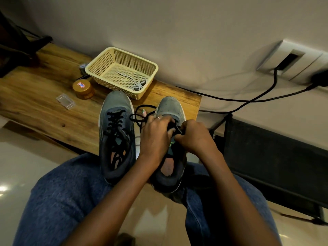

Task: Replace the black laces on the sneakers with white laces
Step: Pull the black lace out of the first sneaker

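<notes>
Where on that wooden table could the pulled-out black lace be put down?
Bare wood lies left of the left sneaker, below the clear plastic case and jar. Between the basket and the shoe toes it is crowded; both hands cover the right sneaker.

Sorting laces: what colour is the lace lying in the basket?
White, seen in the head view: the lace lies in the cream basket.
</notes>
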A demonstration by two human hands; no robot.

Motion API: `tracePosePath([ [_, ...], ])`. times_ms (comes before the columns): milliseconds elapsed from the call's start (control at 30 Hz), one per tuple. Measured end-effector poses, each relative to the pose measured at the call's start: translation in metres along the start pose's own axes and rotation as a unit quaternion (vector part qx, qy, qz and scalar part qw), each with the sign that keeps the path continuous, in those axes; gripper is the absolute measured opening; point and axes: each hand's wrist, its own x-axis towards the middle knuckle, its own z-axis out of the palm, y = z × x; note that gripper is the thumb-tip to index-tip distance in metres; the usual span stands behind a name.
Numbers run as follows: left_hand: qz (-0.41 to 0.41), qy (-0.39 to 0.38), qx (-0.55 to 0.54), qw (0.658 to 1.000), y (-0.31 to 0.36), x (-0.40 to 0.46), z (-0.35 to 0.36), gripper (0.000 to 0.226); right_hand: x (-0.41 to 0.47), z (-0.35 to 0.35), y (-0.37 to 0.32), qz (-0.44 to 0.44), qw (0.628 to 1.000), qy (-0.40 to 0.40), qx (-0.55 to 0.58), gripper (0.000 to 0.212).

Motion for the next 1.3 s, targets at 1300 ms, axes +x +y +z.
tracePosePath([
  [1300,-0.051,0.027,-0.07,0.996,0.0,0.0,0.008,0.029,0.001,0.003,0.0,-0.003,1.0,0.002,0.004,0.023],
])
